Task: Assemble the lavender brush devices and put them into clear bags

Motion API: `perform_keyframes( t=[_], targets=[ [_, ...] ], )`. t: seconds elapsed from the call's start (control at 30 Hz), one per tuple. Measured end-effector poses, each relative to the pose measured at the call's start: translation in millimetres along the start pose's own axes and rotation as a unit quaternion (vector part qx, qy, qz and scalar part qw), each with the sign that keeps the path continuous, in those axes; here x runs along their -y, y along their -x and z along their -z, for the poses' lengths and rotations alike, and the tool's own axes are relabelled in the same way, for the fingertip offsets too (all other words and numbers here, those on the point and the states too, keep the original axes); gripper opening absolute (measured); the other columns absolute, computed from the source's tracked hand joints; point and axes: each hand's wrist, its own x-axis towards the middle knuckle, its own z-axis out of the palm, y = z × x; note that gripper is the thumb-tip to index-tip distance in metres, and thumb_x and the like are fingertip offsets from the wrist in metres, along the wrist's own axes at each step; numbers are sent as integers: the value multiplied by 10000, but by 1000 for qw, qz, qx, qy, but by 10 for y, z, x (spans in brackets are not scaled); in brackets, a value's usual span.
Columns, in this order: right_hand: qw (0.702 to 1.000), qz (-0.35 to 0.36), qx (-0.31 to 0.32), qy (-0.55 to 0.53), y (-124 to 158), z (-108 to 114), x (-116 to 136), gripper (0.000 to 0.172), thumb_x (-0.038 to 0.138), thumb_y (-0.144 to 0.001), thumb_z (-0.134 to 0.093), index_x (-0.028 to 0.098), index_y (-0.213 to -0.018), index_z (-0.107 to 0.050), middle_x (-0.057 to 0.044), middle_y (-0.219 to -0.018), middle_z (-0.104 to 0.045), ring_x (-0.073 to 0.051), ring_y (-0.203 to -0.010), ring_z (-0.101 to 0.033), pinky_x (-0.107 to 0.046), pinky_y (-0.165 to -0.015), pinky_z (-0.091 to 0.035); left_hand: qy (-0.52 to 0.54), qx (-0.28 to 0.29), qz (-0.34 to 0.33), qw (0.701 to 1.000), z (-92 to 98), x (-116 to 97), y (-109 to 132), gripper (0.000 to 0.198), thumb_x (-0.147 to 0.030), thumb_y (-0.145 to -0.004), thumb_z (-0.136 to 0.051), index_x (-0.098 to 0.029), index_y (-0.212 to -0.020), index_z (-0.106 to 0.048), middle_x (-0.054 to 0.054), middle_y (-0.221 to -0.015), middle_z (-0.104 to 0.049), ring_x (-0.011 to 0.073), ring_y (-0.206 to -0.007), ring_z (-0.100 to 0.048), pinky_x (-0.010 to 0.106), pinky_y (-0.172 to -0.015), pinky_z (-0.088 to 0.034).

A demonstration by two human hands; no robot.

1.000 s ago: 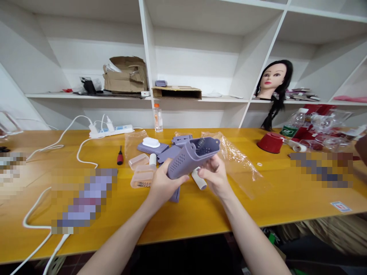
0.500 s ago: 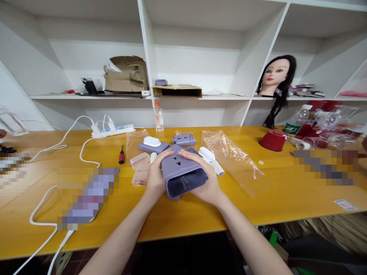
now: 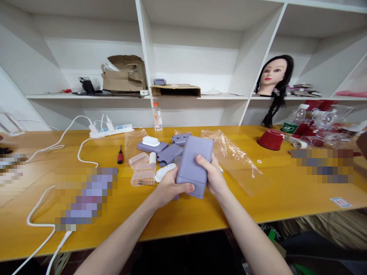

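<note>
Right now we are holding a purple housing (image 3: pixel 197 162) above the wooden table (image 3: pixel 258 191), tilted, with a seam line crossing its near end. Our left hand (image 3: pixel 169 187) is curling around its lower left side, thumb pressing on the face; our right hand (image 3: pixel 215 177) is gripping the opposite side, its thumb lying flat on the face.

Just beyond our left hand, a lower clear box (image 3: pixel 139 176) is lying with a coiled spring (image 3: pixel 146 183) showing at its near side; whether that is sitting wholly inside, we cannot tell. A white oval piece (image 3: pixel 165 172) is resting beside it. Behind, an upper clear box (image 3: pixel 138 160) is lying near a white cylinder (image 3: pixel 153 157). Farther back, a purple tray (image 3: pixel 161 147) is carrying a white cap (image 3: pixel 150 141), and a crumpled plastic bag (image 3: pixel 237 162) is spreading to the right.

At the back, an orange-capped bottle (image 3: pixel 157 118) is standing upright. On the white shelf (image 3: pixel 226 97), a torn carton (image 3: pixel 124 78) is showing pale wrapping (image 3: pixel 111 67) at its top, while a flat carton (image 3: pixel 177 88) is gaping towards us, dark inside, a small purple part (image 3: pixel 159 81) sitting on top.
</note>
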Motion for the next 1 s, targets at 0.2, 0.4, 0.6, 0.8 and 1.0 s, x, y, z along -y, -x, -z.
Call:
perform_keyframes(
  t=[0.2, 0.4, 0.6, 0.8, 1.0],
  targets=[
    [996, -53, 52, -43, 2, 58, -23, 398, 388, -675, -688, 162, -990, -600, -87, -942, -683, -250, -861, -629, -384, -757, -506, 22, 26, 0, 999, -60, 62, 16, 650, -300, -592, -759, -154, -1166, -493, 79, -1064, -625, 211, -938, -581, 305, -770, -462],
    [995, -31, 63, -67, 39, 10, 13, 371, 384, -697, -658, 170, -993, -596, -96, -932, -691, -271, -811, -650, -419, -738, -523, 19, 50, 17, 998, -88, -3, 27, 618, -234, -567, -775, -155, -1124, -520, 54, -979, -642, 185, -872, -579, 299, -745, -467],
    [997, 6, 56, -51, 93, -52, 71, 415, 430, -633, -661, 197, -974, -613, -95, -922, -694, -301, -816, -644, -449, -710, -531, -11, 45, 33, 998, -69, -45, 18, 392, -258, -552, -770, -141, -894, -620, 8, -752, -642, 153, -703, -568, 270, -650, -461],
    [995, 11, 68, -72, 142, -85, 102, 543, 480, -573, -669, 217, -1045, -611, -101, -934, -683, -325, -830, -636, -483, -720, -519, 9, 21, 1, 1000, -99, -30, 54, 334, -211, -512, -769, -143, -808, -629, -9, -716, -629, 136, -656, -544, 262, -639, -439],
    [980, -41, 178, -84, 140, -44, 161, 607, 527, -505, -675, 181, -1002, -637, -130, -1007, -657, -334, -896, -619, -477, -744, -506, 38, 32, 2, 999, -129, -25, 112, 276, -171, -503, -764, -135, -740, -628, -19, -656, -612, 119, -611, -524, 248, -606, -422]
  ],
)
